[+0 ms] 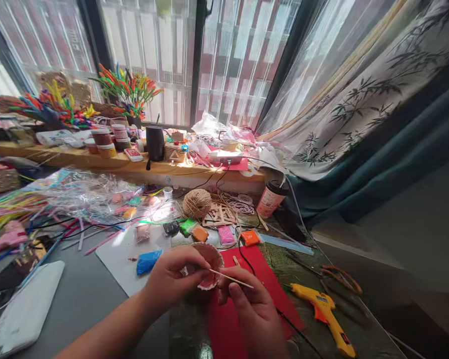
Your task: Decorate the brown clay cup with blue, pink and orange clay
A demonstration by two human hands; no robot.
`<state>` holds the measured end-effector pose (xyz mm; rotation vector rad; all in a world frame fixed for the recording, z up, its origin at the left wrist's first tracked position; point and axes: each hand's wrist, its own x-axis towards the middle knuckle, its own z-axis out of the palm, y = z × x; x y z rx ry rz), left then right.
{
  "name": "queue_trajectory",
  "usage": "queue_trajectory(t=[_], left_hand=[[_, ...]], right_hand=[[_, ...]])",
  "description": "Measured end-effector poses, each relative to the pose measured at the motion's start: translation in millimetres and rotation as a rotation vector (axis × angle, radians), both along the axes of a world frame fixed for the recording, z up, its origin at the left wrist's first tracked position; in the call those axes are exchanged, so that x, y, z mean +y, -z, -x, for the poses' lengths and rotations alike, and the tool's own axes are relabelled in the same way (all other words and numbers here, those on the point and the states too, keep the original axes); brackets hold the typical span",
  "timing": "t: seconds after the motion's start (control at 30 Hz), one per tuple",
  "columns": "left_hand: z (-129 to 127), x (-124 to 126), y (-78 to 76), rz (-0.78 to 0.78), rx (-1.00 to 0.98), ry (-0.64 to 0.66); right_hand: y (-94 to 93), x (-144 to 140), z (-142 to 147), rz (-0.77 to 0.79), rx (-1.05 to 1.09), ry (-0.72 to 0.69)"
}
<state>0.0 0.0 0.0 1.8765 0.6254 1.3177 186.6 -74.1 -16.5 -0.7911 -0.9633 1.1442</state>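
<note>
A thin wooden stick (pixel 230 278) stretches between my two hands at a slant. My left hand (pixel 175 271) pinches its left end between thumb and forefinger. My right hand (pixel 252 304) is closed around the other part, its thumb below the stick. Just behind the fingers is a small round bowl (pixel 212 255) with a rough whitish rim and a reddish-pink inside; my hands partly hide it. Whether the curled fingers touch its rim, I cannot tell. Under the right hand lies a red sheet (pixel 224 329).
A yellow glue gun (pixel 324 309) lies at right, near pliers (pixel 340 279). Packets of coloured clay, one blue (pixel 148 262), one orange (pixel 250 238), lie beyond my hands. Behind them are a twine ball (pixel 196 203) and a paper cup (pixel 272 198). A black cable (pixel 247 262) crosses the red sheet.
</note>
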Motion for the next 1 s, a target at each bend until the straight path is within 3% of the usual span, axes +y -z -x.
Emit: queue_trajectory(t=[0.17, 0.3, 0.43, 0.53, 0.73, 0.87, 1.0], left_hand=[[9.6, -3.7, 11.9, -0.067, 0.094, 0.096], [27.6, 4.7, 15.9, -0.01, 0.239, 0.11], [38.5, 19.4, 19.8, 0.004, 0.512, 0.141], [36.2, 23.9, 30.1, 0.084, 0.624, 0.136], [28.4, 19.7, 46.1, 0.403, 0.424, 0.141], [24.1, 23.2, 53.4, 0.64, 0.113, 0.216], [13.4, 25.7, 71.6, 0.814, -0.201, 0.258]], right_hand=[[6.0, 6.7, 7.4, 0.188, 0.011, 0.075], [5.2, 19.2, 5.9, 0.314, 0.181, 0.131], [5.0, 33.1, -9.3, 0.333, 0.283, 0.22], [11.7, 36.3, -19.7, 0.328, 0.318, 0.2], [20.1, 34.2, -17.4, 0.362, 0.396, 0.092], [2.0, 37.1, -18.1, 0.258, 0.367, 0.03], [-11.8, 33.5, -18.9, 0.203, 0.174, -0.005]])
